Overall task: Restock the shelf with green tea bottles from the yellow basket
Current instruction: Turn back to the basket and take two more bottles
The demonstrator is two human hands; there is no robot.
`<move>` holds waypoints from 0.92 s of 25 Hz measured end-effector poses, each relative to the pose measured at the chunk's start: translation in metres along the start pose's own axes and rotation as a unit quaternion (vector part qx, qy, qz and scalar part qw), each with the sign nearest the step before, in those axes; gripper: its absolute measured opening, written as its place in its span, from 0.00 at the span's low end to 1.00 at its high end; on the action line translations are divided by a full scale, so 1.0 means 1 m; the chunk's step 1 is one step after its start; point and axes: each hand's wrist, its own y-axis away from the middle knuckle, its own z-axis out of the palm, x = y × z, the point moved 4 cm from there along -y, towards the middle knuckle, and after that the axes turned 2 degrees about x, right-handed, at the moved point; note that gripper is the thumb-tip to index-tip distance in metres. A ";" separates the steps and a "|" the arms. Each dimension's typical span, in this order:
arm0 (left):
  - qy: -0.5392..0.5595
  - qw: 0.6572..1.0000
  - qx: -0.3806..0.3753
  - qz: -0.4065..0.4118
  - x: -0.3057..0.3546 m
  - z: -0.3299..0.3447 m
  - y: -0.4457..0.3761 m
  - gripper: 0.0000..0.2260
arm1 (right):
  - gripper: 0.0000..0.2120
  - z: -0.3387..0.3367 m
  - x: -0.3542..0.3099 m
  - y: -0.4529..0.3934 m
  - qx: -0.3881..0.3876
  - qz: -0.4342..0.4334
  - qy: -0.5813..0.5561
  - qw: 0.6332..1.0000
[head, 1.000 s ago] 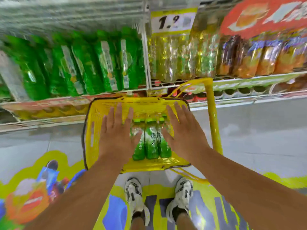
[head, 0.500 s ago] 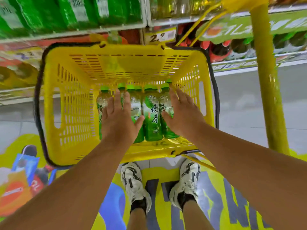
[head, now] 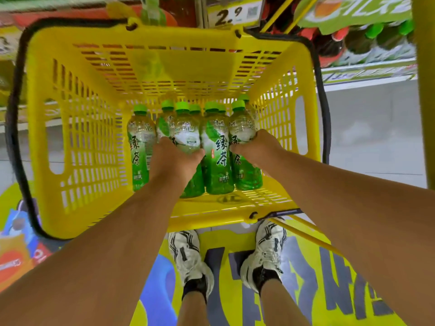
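Left hand grip is curled round one green tea bottle; right hand grip wraps another. Each takes the upper body, likely to lift clear of its neighbours. The bottles stand upright against the near wall of the yellow basket. Labels read "绿茶"; shelf tag reads "2.9".
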 end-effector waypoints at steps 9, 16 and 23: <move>0.049 0.999 -0.006 -0.003 0.004 -0.016 0.011 0.22 | 0.22 -0.016 -0.004 0.018 0.037 -0.022 -0.022 0.999; 0.085 0.996 0.024 0.033 0.039 -0.076 0.051 0.20 | 0.23 -0.057 -0.036 0.074 0.072 -0.061 -0.054 0.994; 0.130 0.989 0.012 0.068 0.092 -0.189 0.149 0.16 | 0.24 -0.141 -0.091 0.198 0.089 -0.100 -0.093 0.987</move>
